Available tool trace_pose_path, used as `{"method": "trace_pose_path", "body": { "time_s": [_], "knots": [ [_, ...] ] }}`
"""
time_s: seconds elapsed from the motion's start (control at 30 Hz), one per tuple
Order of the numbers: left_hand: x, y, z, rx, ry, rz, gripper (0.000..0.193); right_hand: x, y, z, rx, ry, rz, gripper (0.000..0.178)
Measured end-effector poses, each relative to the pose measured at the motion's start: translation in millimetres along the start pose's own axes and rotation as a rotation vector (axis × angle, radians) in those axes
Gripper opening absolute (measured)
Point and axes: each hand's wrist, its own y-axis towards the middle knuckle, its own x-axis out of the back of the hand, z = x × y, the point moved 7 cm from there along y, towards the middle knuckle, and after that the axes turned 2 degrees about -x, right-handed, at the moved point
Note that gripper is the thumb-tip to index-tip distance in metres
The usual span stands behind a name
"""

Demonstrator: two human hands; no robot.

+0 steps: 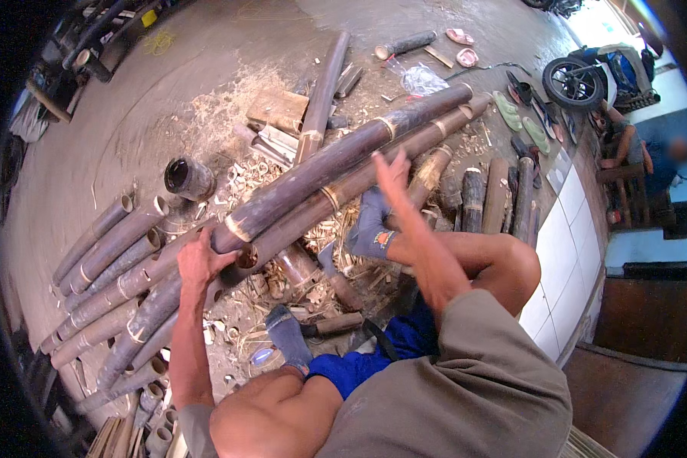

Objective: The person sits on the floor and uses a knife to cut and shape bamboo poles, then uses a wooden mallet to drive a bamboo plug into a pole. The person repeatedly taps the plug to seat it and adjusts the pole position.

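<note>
Two long dark bamboo poles lie side by side, slanting up to the right: an upper pole [313, 175] and a browner lower pole [359, 183] with a hole cut near its left end. My left hand [198, 261] is wrapped round bamboo at the poles' left ends, thumb toward the cut hole. Over the lower pole, my right hand [391, 175] has its fingers apart and holds nothing; whether it touches the bamboo I cannot tell. Below the poles, near my feet, lies a tool with a grey blade and a wooden handle [346, 293].
More bamboo tubes [111, 263] lie at the left, and short pieces [496, 195] at the right. Shavings [244, 179] cover the floor around a wooden block [278, 111] and a dark can [189, 179]. Sandals [538, 133], a motorbike [576, 82] and a seated person [664, 164] are far right.
</note>
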Motion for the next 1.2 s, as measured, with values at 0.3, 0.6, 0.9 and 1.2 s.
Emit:
{"method": "trace_pose_path", "body": {
  "time_s": [0.3,0.6,0.9,1.2],
  "knots": [
    [-13,22,-35,0.02,-0.007,0.175,0.089,-44,-87,-40,-0.46,0.565,0.101,0.111],
    [-11,-16,13,-0.008,0.095,-0.141,0.084,-32,-97,-22,-0.533,0.588,0.232,0.115],
    [-14,23,-20,0.003,-0.066,0.093,0.09,-100,-69,-77,-0.527,0.859,0.075,0.114],
    [-20,40,-43,-0.005,0.019,0.149,0.088,-84,-94,-34,-0.74,1.043,0.213,0.114]
  ]
}}
